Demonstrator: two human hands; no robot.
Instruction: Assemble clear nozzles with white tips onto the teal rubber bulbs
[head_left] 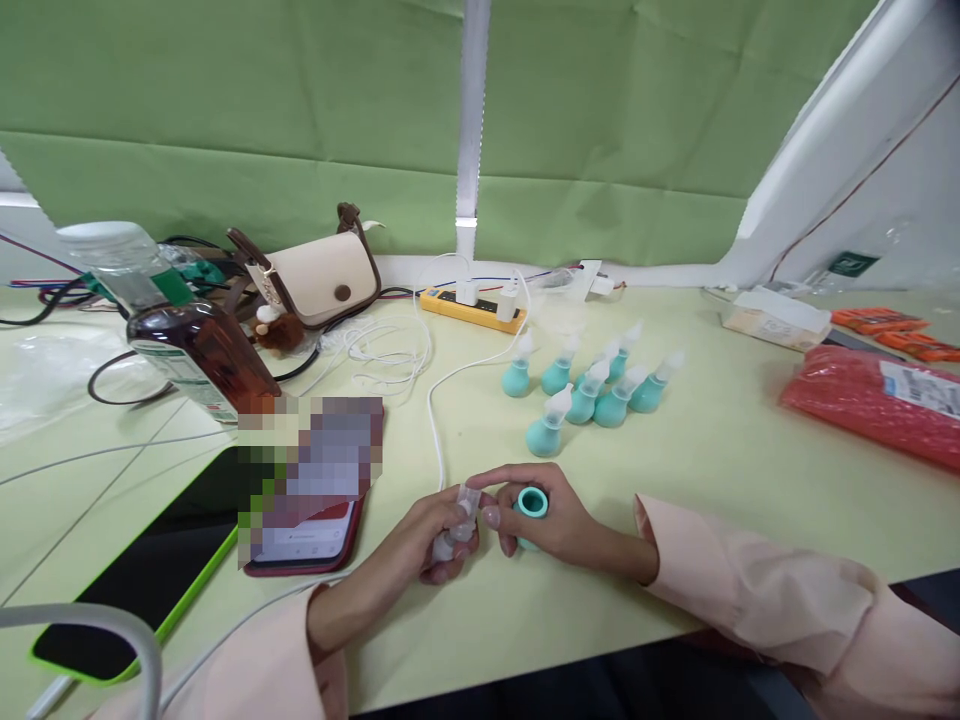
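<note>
My left hand (431, 535) is closed around clear plastic nozzle parts (465, 510); how many pieces are in it I cannot tell. Cupped in my right hand (559, 510) is a teal rubber bulb (531, 505), its round open mouth facing up. The right index finger reaches across to the top of the clear part. Bulb and clear part are apart. Beyond my hands stand several teal bulb nasal aspirators with clear tips, the nearest aspirator (544, 435) just past my right hand.
A red phone (352, 540) and a green-edged phone (150, 560) lie left. Behind them are a bottle of brown liquid (202, 350) and a cream bag (322, 280). A yellow power strip (472, 312) trails white cables. Right lie a white box (776, 318) and red bubble-wrap package (870, 400).
</note>
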